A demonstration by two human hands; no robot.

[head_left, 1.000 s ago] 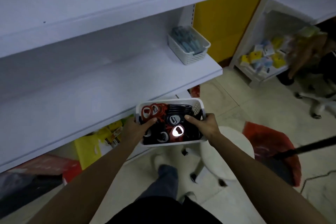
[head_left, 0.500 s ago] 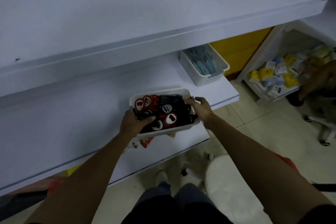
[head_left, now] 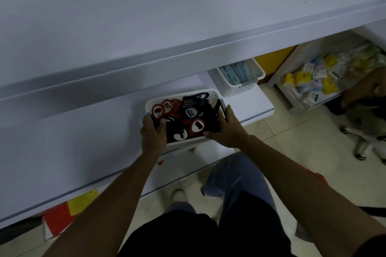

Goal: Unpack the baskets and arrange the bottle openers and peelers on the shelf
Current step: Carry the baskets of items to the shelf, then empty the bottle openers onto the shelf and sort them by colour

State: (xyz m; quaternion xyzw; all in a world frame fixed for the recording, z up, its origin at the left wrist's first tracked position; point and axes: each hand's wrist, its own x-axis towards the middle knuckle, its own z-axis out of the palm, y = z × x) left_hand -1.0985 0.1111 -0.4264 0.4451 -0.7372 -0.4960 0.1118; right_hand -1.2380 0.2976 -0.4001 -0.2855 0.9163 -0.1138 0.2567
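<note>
A white basket (head_left: 213, 96) full of red and black bottle openers (head_left: 189, 119) is over the white middle shelf (head_left: 73, 148), near its right part. My left hand (head_left: 153, 134) grips the basket's left end, thumb inside the rim. My right hand (head_left: 226, 128) grips its right end by the grey handle. A second white perforated basket (head_left: 236, 87) holding pale blue peelers (head_left: 235, 72) stands on the same shelf, just behind and to the right. Whether the held basket touches the shelf I cannot tell.
The upper shelf (head_left: 167, 16) overhangs the middle one and hides its back. A neighbouring rack (head_left: 317, 81) at right holds small yellow and white packs; another person's hand (head_left: 363, 87) reaches there. Red and yellow packages (head_left: 69, 213) lie below. Tiled floor and my legs are underneath.
Both hands carried the opener basket up from below shelf level and forward over the middle shelf, closer to the peeler basket. My view moved closer and higher.
</note>
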